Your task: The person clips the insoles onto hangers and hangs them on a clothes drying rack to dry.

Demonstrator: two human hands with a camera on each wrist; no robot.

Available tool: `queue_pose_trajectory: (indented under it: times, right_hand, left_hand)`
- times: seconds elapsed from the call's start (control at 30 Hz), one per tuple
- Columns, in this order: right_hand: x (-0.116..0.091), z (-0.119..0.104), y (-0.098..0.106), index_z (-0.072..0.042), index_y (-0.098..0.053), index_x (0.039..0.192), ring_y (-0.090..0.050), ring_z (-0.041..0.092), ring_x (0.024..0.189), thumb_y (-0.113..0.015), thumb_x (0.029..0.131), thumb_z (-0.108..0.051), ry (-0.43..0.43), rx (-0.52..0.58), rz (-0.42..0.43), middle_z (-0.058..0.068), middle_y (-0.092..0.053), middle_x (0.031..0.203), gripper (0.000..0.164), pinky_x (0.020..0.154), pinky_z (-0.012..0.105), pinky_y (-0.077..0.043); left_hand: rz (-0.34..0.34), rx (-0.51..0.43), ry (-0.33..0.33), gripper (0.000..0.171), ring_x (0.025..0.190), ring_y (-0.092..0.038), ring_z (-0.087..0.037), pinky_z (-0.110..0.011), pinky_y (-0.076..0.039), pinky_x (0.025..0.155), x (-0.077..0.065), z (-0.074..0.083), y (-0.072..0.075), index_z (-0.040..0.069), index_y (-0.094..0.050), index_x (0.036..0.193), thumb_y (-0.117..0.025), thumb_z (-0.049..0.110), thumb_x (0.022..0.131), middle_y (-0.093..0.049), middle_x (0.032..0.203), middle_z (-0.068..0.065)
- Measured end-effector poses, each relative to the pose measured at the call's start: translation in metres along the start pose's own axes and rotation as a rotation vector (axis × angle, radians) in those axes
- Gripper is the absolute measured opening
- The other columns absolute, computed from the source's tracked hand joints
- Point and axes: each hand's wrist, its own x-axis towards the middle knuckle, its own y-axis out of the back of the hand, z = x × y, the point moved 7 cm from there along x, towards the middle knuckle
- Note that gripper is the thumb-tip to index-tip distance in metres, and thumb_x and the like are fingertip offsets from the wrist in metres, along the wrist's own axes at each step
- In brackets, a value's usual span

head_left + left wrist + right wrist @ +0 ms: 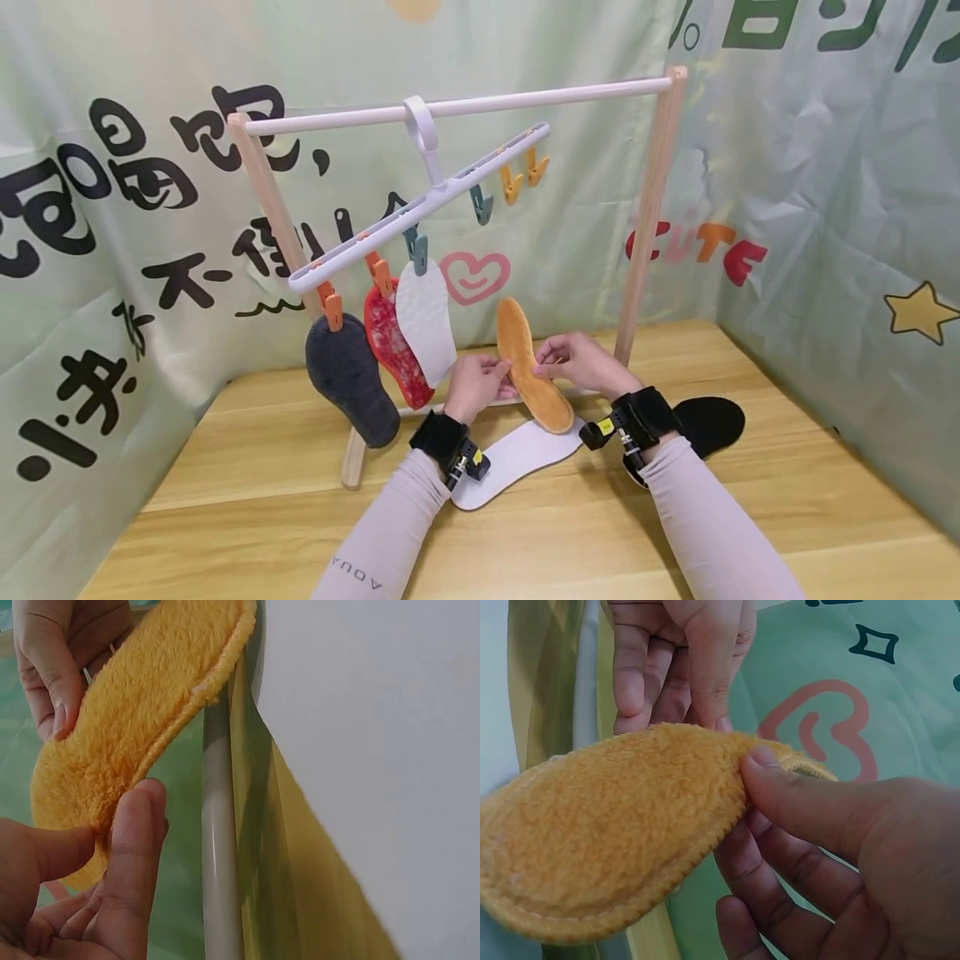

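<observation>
Both hands hold one fuzzy orange insole upright in front of the rack. My left hand pinches its left edge between thumb and fingers; in the left wrist view the thumb presses into the plush. On the opposite edge, my right hand pinches with the thumb on the plush face and fingers behind, as the right wrist view shows. A white insole lies on the table below. To the left, a dark grey insole, a red patterned insole and a white insole hang from clips.
A rack with a white bar and wooden posts carries a tilted white hanger. Yellow clips and a blue-grey clip hang bare on its right half. A black insole lies on the table, partly under the right forearm.
</observation>
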Motion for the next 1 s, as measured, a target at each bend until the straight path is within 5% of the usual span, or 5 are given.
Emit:
queue_pose_trajectory:
  times: [0.43,0.73,1.0]
  right_hand:
    - [-0.004,-0.004,0.001,-0.003,-0.072,0.102,-0.070,0.026,0.093,-0.077,0.100,-0.014,-0.008,0.004,-0.035,0.008,-0.074,0.092,0.012,0.088,0.033,-0.052]
    - [-0.003,-0.001,0.003,-0.003,-0.072,0.102,-0.073,0.024,0.095,-0.078,0.100,-0.016,-0.023,0.017,-0.037,0.009,-0.079,0.097,0.015,0.090,0.032,-0.052]
    - [-0.003,0.002,0.008,-0.004,-0.072,0.103,-0.073,0.026,0.094,-0.079,0.099,-0.021,-0.063,0.042,-0.008,0.006,-0.075,0.092,0.018,0.092,0.040,-0.054]
  left_hand:
    - [0.068,-0.041,-0.041,0.023,0.062,-0.075,-0.015,-0.028,-0.065,0.063,0.001,0.003,0.005,-0.010,-0.075,0.114,-0.069,0.010,0.106,-0.080,0.089,-0.023]
    - [0.112,0.012,-0.073,0.021,0.073,-0.081,-0.028,-0.038,-0.067,0.073,0.001,0.008,0.009,-0.007,-0.076,0.111,-0.072,0.013,0.104,-0.081,0.089,-0.019]
    - [0.130,0.050,-0.132,0.020,0.066,-0.077,-0.017,-0.027,-0.064,0.066,-0.001,0.016,0.013,-0.004,-0.076,0.104,-0.075,0.016,0.102,-0.081,0.086,-0.019]
